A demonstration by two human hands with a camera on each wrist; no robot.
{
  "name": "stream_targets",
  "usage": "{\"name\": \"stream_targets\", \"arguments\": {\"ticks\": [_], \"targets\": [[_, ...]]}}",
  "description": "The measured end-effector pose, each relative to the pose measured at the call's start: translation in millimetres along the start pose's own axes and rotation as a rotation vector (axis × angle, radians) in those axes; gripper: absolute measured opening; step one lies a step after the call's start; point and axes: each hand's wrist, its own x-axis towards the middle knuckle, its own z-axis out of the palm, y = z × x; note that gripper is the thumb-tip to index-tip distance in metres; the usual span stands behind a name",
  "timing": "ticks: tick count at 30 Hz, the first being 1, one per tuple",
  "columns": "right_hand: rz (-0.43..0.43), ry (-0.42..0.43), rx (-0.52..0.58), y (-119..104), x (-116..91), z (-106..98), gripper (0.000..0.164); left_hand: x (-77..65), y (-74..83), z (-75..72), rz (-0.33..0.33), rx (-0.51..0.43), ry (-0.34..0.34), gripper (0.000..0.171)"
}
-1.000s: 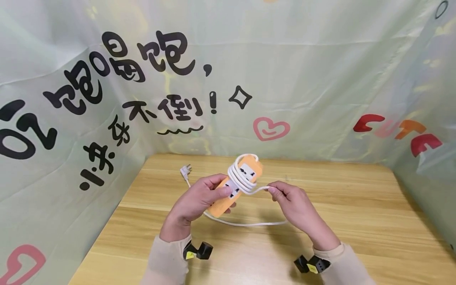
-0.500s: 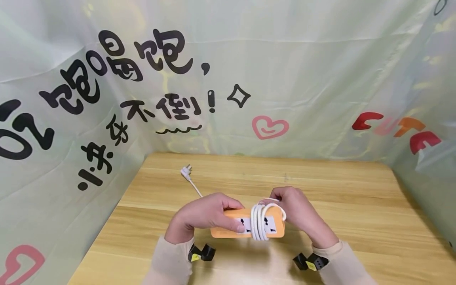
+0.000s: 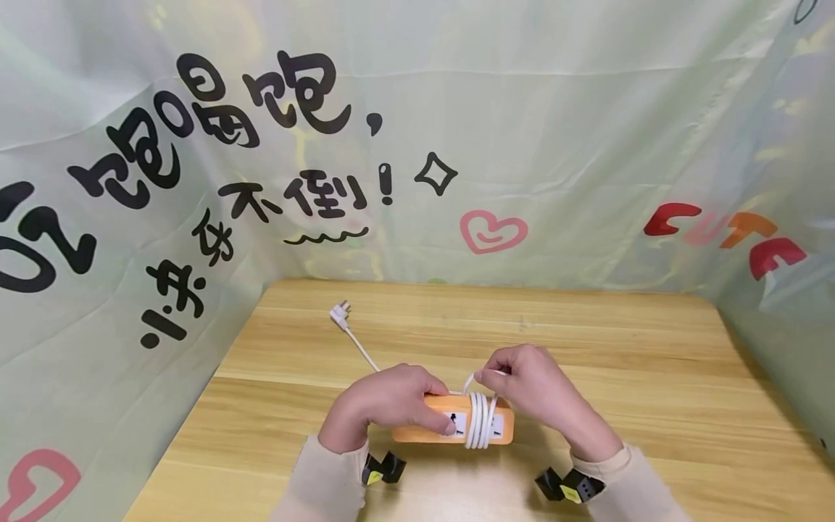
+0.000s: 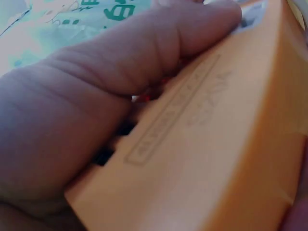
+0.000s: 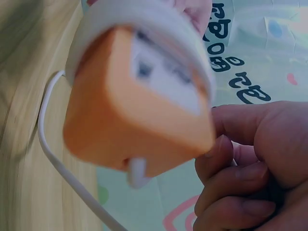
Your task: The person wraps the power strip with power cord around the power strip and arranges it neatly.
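Observation:
An orange power strip (image 3: pixel 433 437) with white sockets lies crosswise before me in the head view. My left hand (image 3: pixel 394 400) grips its left part, thumb on the top face; the left wrist view shows that thumb along the orange casing (image 4: pixel 207 139). Several turns of white cord (image 3: pixel 480 422) wrap the strip's right part. My right hand (image 3: pixel 535 384) pinches the cord just behind the strip, thumb against index finger. In the right wrist view the cord leaves a hole in the strip's orange end (image 5: pixel 120 125). The left hand's fingers under the strip are mostly hidden.
The cord's white plug (image 3: pixel 340 315) rests on the wooden table (image 3: pixel 620 348), farther back to the left. Printed cloth walls (image 3: pixel 554 145) stand behind the table and at both sides. A black camera sits on each wrist.
The strip has turned from slanting upward to lying crosswise and has come nearer. My right hand has carried the cord from the strip's right side round behind it, moving slightly left.

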Motion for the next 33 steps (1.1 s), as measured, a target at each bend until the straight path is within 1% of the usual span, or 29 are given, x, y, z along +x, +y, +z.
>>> {"name": "stream_targets", "arguments": {"ticks": [2, 8, 14, 17, 20, 23, 25, 27, 30, 33], "targets": [[-0.004, 0.010, -0.005, -2, -1, 1, 0.019, 0.5, 0.2, 0.6, -0.020, 0.002, 0.009, 0.012], [-0.009, 0.035, -0.019, -6, -3, 5, 0.019, 0.2, -0.8, 1.3, -0.053, 0.008, 0.028, 0.015], [-0.060, 0.111, -0.023, -11, -6, 11, 0.018, 0.2, 0.6, 2.7, -0.093, 0.030, 0.078, 0.025], [-0.099, 0.155, -0.042, -14, -8, 14, 0.020, 0.1, 2.6, 3.6, -0.126, 0.030, 0.116, 0.028], [-0.128, 0.183, -0.058, -16, -9, 16, 0.019, 0.4, 4.7, 3.7, -0.164, 0.025, 0.154, 0.026], [-0.152, 0.188, -0.073, -17, -10, 17, 0.013, 1.1, 5.1, 3.2, -0.186, 0.032, 0.206, 0.025], [-0.170, 0.181, -0.083, -17, -11, 17, 0.008, 1.6, 4.3, 2.2, -0.190, 0.045, 0.257, 0.026], [-0.180, 0.165, -0.086, -18, -12, 17, 0.015, 1.8, 3.3, 0.8, -0.191, 0.055, 0.312, 0.026], [-0.188, 0.151, -0.072, -20, -13, 16, 0.025, 2.6, 1.6, -1.2, -0.188, 0.054, 0.372, 0.026], [-0.186, 0.147, -0.039, -22, -14, 16, 0.026, 3.5, 0.8, -2.0, -0.187, 0.035, 0.407, 0.026]]}}
